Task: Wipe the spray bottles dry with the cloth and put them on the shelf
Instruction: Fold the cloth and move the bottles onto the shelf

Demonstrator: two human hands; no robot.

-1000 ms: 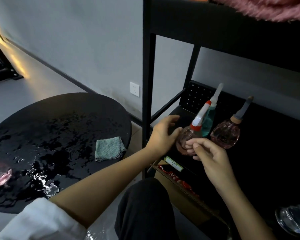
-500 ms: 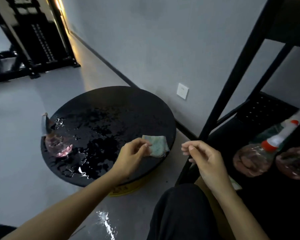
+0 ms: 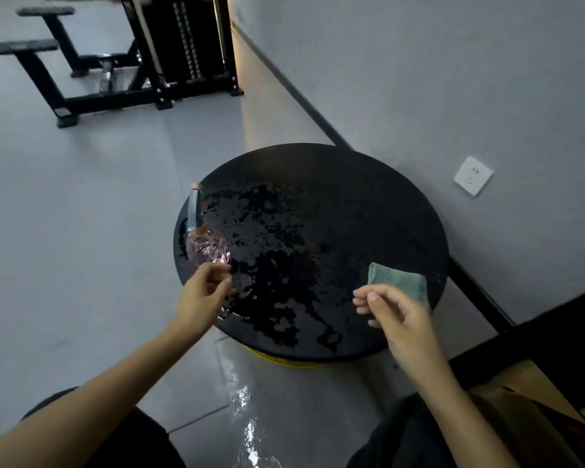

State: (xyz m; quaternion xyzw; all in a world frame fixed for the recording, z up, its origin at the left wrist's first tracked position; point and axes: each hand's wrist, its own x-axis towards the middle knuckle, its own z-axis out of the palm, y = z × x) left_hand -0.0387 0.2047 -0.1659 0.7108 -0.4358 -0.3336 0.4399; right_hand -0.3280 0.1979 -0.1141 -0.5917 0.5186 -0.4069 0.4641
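On the desk's left edge: we see the spray bottle (image 3: 206, 243), clear with pink liquid, standing upright in the wet with its nozzle up.
Desk (image 3: 352, 197): round and black, with water pooled and beaded over its near and left parts.
Left hand (image 3: 201, 298): reaches to the foot of the spray bottle. Its fingers (image 3: 218, 270) are loosely curled, narrow, with nothing in them. We cannot tell whether the tips touch the bottle.
Right hand (image 3: 399, 319): hangs over the desk's right edge, fingers curled, directly in front of the cloth.
Cloth (image 3: 397, 283): green and folded, at the right rim of the desk, its near part hidden by the right hand. We cannot tell whether the fingers hold it or only cover it.
Shelf (image 3: 554, 332): a dark frame at the lower right, well apart from the spray bottle.
Cardboard box (image 3: 527, 390): brown, just below the shelf frame.
Floor (image 3: 81, 197): grey tile, with a shiny wet patch (image 3: 247, 420) between our knees.
Wall: a white socket (image 3: 473, 175) sits beyond the desk, and a black metal rack (image 3: 183, 45) stands at the far end.
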